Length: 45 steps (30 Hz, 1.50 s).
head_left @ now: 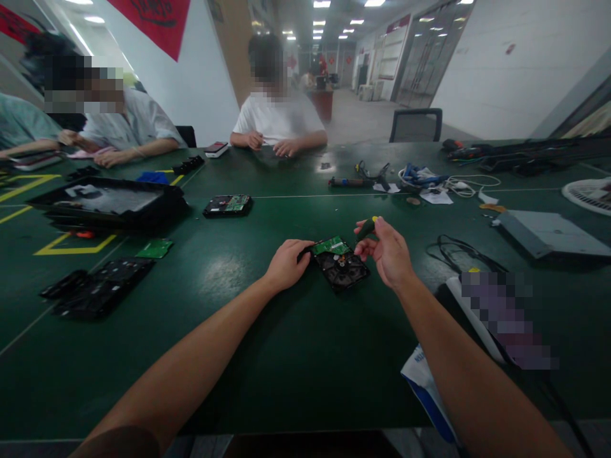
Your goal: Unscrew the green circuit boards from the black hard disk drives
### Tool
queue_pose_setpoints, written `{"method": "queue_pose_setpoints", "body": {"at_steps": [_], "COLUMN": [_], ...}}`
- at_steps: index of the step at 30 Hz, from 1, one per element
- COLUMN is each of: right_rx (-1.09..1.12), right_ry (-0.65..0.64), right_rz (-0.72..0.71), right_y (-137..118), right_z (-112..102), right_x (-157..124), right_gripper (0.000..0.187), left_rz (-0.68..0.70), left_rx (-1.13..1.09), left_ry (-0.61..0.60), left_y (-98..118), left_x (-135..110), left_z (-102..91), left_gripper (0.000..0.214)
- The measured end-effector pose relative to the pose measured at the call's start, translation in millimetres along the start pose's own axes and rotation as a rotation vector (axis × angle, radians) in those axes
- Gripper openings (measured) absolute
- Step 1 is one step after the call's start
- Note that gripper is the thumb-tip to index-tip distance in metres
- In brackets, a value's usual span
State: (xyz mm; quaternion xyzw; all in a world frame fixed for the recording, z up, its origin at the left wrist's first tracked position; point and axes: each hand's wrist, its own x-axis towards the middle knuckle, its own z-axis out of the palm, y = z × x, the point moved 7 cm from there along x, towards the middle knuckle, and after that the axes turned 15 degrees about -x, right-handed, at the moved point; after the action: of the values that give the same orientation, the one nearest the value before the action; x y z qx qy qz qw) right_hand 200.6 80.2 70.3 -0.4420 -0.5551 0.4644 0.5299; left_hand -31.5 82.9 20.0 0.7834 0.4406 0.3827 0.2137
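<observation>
A black hard drive (344,267) with a green circuit board on its far end lies on the dark green table (286,356) in front of me. My left hand (287,262) grips the drive's left edge, fingers curled on it. My right hand (387,249) is closed around a small screwdriver (366,227) with a black and yellow handle, held just above the drive's right side.
A second hard drive (228,205) lies further back left, beside black trays (107,205) and black parts (98,289). A loose green board (155,248) sits nearby. Tools and cables (420,178) lie at the back right. Two other people sit across the table.
</observation>
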Motion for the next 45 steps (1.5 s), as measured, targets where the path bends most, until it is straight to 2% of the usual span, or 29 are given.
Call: {"method": "queue_pose_setpoints", "body": {"at_steps": [5,13,20,27,32,39,45], "right_rx": [-0.028,-0.022,-0.037,0.034,0.048,0.03,-0.037], "right_ry": [0.014,-0.009,-0.007,-0.036,-0.053,-0.042,0.01], "right_rz": [-0.014,-0.017,-0.021,-0.007,-0.018,-0.007,-0.026], "right_y": [-0.6,-2.4,-3.0,-0.9,-1.3,-3.6,-4.2], "right_z": [-0.6,1.1,-0.1,1.9,2.2,4.9,1.2], "right_x": [-1.2,0.3,-0.4,-1.4,-0.3,-3.9,-2.3], "right_gripper": [0.036,0.049,0.034,0.035,0.046,0.033,0.034], "left_rz": [-0.004,0.001,0.01,-0.001,0.012,0.016,0.005], "left_rx": [0.003,0.007,0.009,0.014,0.014,0.01,-0.001], "left_ry": [-0.005,-0.005,-0.003,-0.009,-0.006,-0.004,-0.002], "left_y": [0.7,-0.3,-0.6,-2.2,-2.8,-3.5,-3.3], "left_x": [0.1,0.1,-0.5,0.2,0.2,0.0,-0.6], "left_z": [0.1,0.5,0.4,1.0,1.3,1.6,0.9], "left_gripper": [0.034,0.035,0.035,0.036,0.035,0.034,0.035]}}
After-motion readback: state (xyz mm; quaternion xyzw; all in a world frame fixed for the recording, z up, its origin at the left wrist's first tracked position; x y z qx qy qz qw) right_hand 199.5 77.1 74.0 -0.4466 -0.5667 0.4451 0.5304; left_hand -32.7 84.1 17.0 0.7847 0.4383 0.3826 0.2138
